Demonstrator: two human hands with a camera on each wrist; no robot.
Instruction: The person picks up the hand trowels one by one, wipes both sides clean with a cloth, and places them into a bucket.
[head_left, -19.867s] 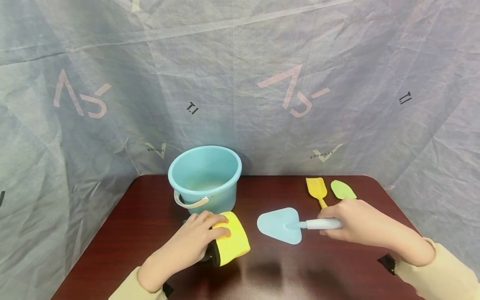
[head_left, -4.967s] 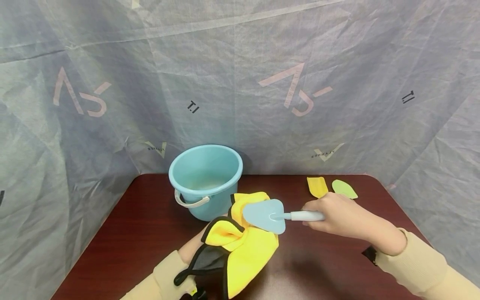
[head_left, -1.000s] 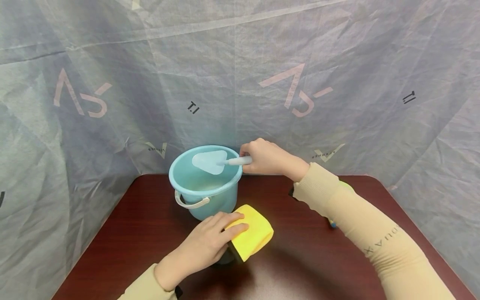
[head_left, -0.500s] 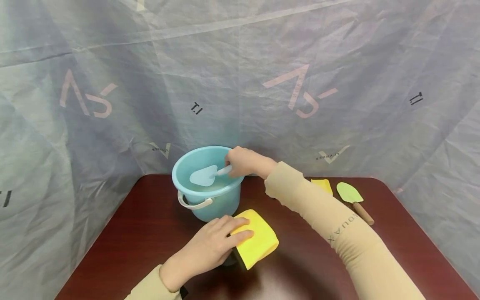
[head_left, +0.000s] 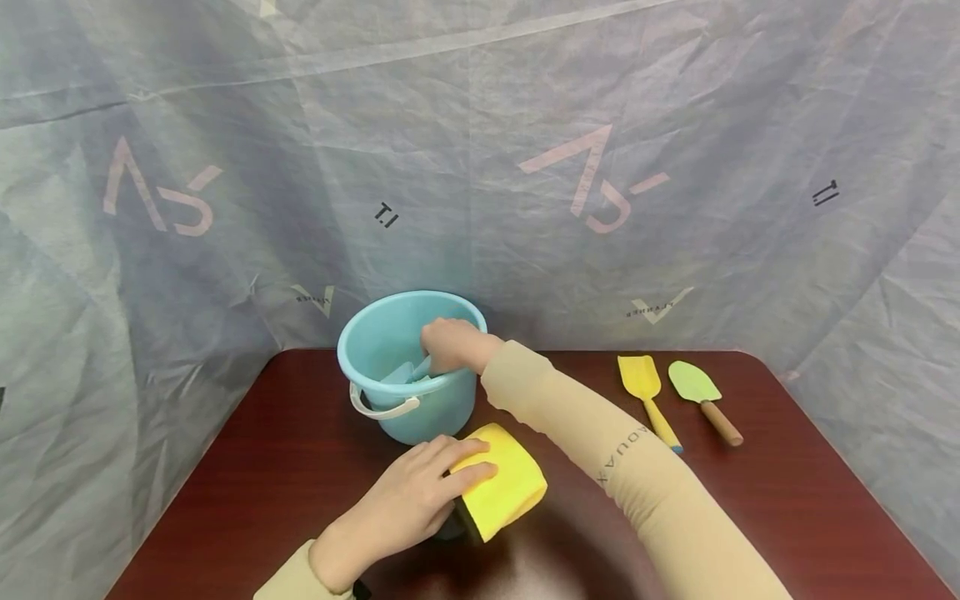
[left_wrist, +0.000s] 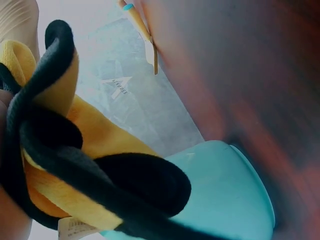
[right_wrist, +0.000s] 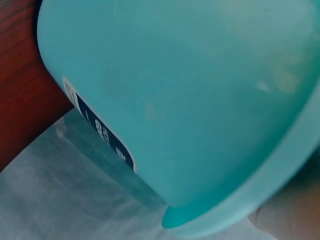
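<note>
My left hand grips a folded yellow cloth with dark edging, low over the table in front of the bucket. The left wrist view shows this cloth close up, its black-edged folds and a white tag bunched at the hand. Inside the light blue bucket, my right hand holds a pale blue trowel by its handle, the blade low inside and partly hidden by the front rim. Seen from the right wrist, the bucket's outer wall fills most of the view, with part of the right hand at its rim.
A yellow toy shovel and a green-bladed trowel with a wooden handle lie side by side at the table's back right. The bucket's white handle hangs down in front. A grey sheet hangs behind the dark red table.
Five seconds ago the cloth was against the trowel blade. Since then my right hand has carried the trowel left and lowered it into the bucket. The left hand still holds the cloth.
</note>
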